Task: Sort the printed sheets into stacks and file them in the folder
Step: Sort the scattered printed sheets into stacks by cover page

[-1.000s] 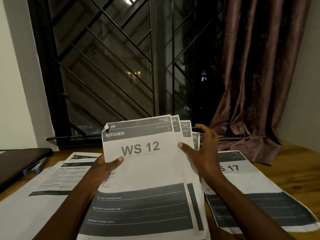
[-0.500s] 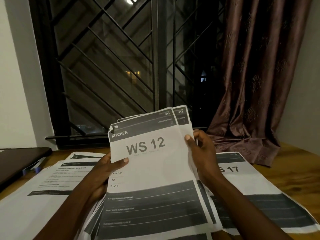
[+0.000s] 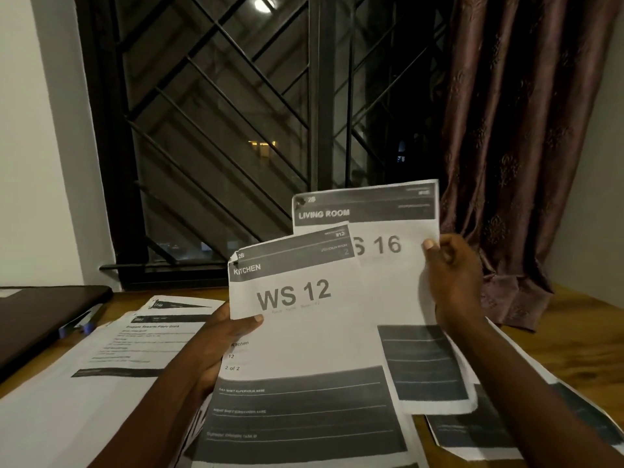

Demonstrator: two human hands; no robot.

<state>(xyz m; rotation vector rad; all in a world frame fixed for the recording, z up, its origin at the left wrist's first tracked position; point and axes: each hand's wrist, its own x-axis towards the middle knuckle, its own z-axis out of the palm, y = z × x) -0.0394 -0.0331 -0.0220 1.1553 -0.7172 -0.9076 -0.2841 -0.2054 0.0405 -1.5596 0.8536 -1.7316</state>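
Above the table (image 3: 574,352), the left grip (image 3: 219,342) holds the WS 12 kitchen sheet (image 3: 304,336) by its left edge, thumb on top. The right grip (image 3: 452,278) pinches the WS 16 living-room sheet (image 3: 388,238), raised just behind it. Other printed sheets (image 3: 111,359) lie flat on the table.

Head cam, fwd-down, close over hands (image 3: 452,282)

Far right of the WS 12 sheet (image 3: 304,346) the table (image 3: 580,349) is bare wood; left of it paper stacks (image 3: 84,400) and a dark folder (image 3: 44,315) lie.
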